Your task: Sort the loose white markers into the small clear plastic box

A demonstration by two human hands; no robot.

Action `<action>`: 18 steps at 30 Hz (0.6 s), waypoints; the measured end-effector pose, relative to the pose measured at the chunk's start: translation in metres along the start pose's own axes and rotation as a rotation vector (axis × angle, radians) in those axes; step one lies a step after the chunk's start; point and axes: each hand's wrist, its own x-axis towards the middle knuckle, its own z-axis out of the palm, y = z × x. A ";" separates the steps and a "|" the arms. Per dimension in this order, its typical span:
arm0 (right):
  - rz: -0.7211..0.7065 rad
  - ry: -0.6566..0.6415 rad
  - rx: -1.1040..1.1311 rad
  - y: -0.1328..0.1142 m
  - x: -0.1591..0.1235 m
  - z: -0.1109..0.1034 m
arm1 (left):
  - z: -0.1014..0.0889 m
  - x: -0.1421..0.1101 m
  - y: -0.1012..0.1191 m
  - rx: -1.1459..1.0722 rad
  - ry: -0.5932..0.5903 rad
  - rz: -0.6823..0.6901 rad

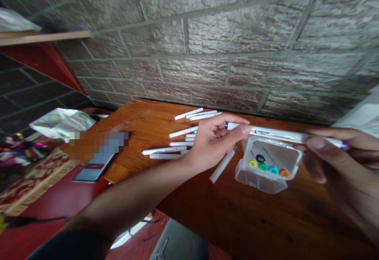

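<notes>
A white marker (pixel 278 134) with blue ends is held level between my two hands. My left hand (pixel 209 143) pinches its left end between thumb and fingers. My right hand (pixel 343 157) grips the other end, close to the blue tip. Below the marker sits a clear plastic case (pixel 260 181) with its lid up; round coloured marker ends, yellow, black, green, blue and orange, show in it. One red-ended marker (pixel 222 167) lies on the table between my left hand and the case. Several more white markers (pixel 166 150) lie left of and behind my left hand, which partly covers them.
The wooden table (pixel 189 181) meets a grey brick wall (pixel 207 55) at the back. On the left, a phone (pixel 94 165) lies near the table's edge, partly pixelated. Beyond it are a crumpled plastic bag (pixel 62 124) and a wooden shelf (pixel 44 38).
</notes>
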 end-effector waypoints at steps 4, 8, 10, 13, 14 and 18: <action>-0.013 0.014 0.039 -0.002 0.000 0.003 | 0.000 0.000 0.001 0.025 0.021 -0.012; 0.041 0.022 0.056 -0.010 -0.002 0.008 | -0.001 0.001 0.002 0.000 0.028 -0.002; 0.060 0.023 0.063 -0.011 -0.002 0.009 | -0.001 0.002 0.000 -0.028 0.012 0.008; 0.046 -0.002 0.094 -0.007 -0.003 0.006 | -0.004 0.002 -0.003 -0.051 -0.008 0.036; 0.042 -0.025 0.095 -0.006 -0.003 0.005 | -0.004 0.002 -0.004 -0.060 -0.006 0.040; 0.022 -0.070 0.120 -0.002 -0.003 0.004 | -0.007 0.002 -0.007 -0.089 0.013 0.056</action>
